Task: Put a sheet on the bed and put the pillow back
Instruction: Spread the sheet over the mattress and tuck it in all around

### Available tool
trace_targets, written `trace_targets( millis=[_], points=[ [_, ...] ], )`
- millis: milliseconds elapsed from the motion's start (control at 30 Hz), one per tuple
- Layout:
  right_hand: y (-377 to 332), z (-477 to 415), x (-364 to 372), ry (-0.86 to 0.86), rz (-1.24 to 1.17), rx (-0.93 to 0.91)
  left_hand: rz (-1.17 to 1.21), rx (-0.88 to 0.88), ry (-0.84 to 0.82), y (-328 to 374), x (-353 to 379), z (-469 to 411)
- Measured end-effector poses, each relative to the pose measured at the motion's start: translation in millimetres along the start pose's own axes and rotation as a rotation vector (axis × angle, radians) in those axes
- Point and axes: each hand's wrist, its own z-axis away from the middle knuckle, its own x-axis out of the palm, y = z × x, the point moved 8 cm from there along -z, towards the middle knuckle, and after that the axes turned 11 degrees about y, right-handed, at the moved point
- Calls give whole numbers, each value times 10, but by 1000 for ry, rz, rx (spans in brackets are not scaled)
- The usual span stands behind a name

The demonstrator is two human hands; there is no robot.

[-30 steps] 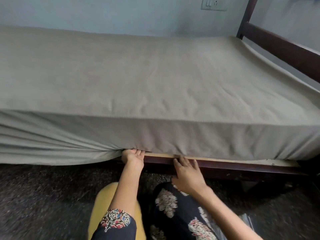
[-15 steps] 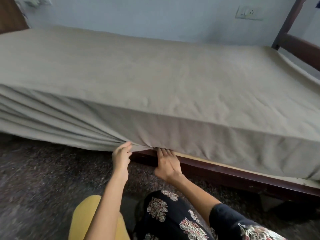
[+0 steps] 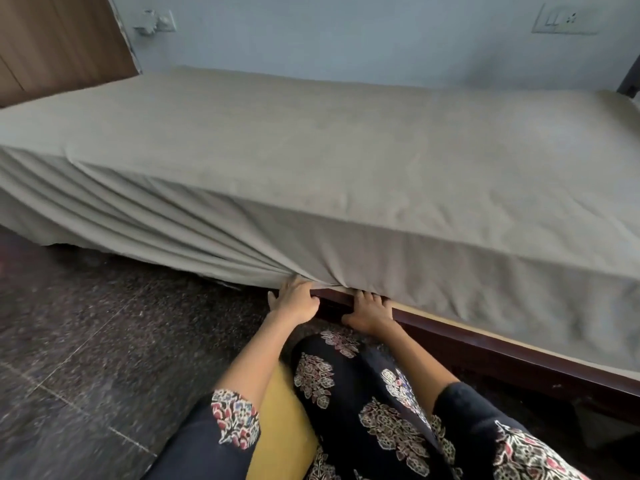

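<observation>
Sheet point(image 3: 346, 161) covers the bed point(image 3: 519, 362); its left portion hangs in folds.
Left hand point(image 3: 296, 303) grips the bunched hem; right hand point(image 3: 370, 311) lies spread beside it, fingertips hidden under the sheet.

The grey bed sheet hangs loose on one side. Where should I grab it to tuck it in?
Grip the grey bed sheet by its loose bottom hem, just beyond the left hand, coming from below. There the cloth hangs free in folds, while by the right hand it looks already tucked above the dark wooden bed frame.
</observation>
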Motion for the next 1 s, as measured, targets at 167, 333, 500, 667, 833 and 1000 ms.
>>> trace_targets(
  millis=[167,333,500,667,833,1000],
  points=[
    [-35,58,43,234,183,-51,-136,9,-118,-158,147,-232],
    [-7,10,61,264,205,-76,-223,-25,-284,-113,117,-678],
    [-34,24,41,213,259,-81,-203,-16,-58,-310,232,-589],
    [-18,44,137,177,271,-38,169,-30,557,-405,-167,-429],
    [12,-86,92,21,230,-71,681,-573,762,-1220,-239,-368],
    [-53,-64,8,-152,210,-84,917,-631,717,-1468,-104,-587]
  ],
)
